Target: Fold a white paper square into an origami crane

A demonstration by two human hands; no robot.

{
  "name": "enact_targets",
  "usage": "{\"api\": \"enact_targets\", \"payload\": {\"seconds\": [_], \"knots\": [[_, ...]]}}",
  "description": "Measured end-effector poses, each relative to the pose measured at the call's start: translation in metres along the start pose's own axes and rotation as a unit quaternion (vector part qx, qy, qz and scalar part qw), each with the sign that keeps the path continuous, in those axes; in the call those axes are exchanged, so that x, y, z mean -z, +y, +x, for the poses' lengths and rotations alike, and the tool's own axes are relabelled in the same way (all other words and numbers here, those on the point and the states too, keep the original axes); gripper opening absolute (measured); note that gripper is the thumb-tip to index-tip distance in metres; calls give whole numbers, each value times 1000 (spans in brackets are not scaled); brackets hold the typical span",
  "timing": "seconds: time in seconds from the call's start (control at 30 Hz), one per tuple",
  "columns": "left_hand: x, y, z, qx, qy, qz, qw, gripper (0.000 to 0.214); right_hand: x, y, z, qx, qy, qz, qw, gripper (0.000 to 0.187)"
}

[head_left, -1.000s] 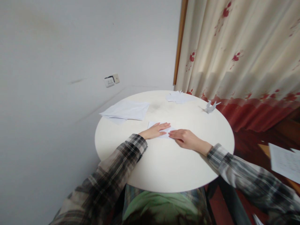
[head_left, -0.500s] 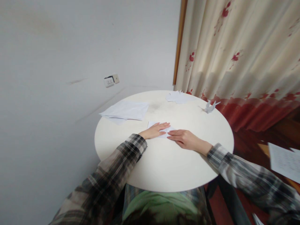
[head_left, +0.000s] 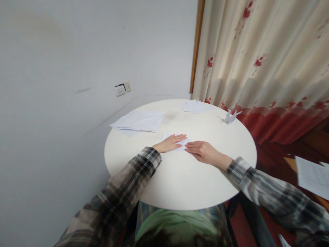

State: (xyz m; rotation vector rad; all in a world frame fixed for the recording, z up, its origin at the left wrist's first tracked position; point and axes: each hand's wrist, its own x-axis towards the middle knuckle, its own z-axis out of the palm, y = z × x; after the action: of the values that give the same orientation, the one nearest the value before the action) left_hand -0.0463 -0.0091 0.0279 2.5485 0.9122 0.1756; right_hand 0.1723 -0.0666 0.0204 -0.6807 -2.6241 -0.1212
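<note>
A small folded sheet of white paper (head_left: 166,136) lies on the round white table (head_left: 187,185), partly covered by both hands. My left hand (head_left: 170,143) rests flat across it, palm down with the fingers stretched out to the right. At the paper's right side, my right hand (head_left: 202,151) has its fingers pressed together on the edge, thumb close to the fingertips. The paper's right corner is hidden beneath these fingers.
A stack of white paper (head_left: 138,120) lies at the table's back left. More paper pieces (head_left: 195,106) are at the far edge, and a folded paper crane (head_left: 230,117) stands at the right. Beyond are a wall socket (head_left: 119,90), a curtain (head_left: 257,68) and a written sheet (head_left: 312,176).
My right hand has shifted very slightly along the paper's edge. The left hand stays flat in the same place.
</note>
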Motion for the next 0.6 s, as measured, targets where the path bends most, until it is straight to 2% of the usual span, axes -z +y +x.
{"api": "enact_targets", "payload": {"seconds": [0.6], "knots": [[0, 0, 1, 4, -5, 11, 1000, 47, 0, 0, 0, 7, -1, 2, 1000, 33]]}}
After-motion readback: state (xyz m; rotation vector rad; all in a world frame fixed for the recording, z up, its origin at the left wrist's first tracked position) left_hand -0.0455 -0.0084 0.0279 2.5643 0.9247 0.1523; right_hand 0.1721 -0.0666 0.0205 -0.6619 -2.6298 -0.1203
